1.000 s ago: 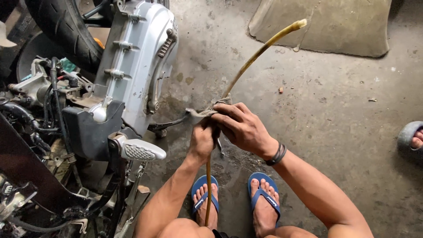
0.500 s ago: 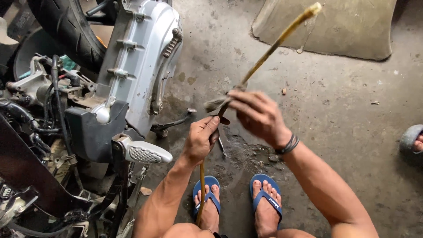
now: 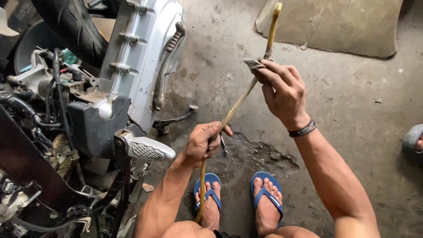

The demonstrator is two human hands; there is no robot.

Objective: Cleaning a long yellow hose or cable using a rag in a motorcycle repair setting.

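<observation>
Hiding mid-hose (image 3: 238, 105), hands (image 3: 284, 90) leave its lower end unseen.

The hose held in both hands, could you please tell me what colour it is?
The hose is yellowish tan, clearest in the head view.

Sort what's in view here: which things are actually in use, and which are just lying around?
In use:
yellowish hose, gripped low by the left hand
grey rag, pinched round the hose by the right hand

Lying about:
scooter engine cover
tyre
footpeg
mat
</observation>
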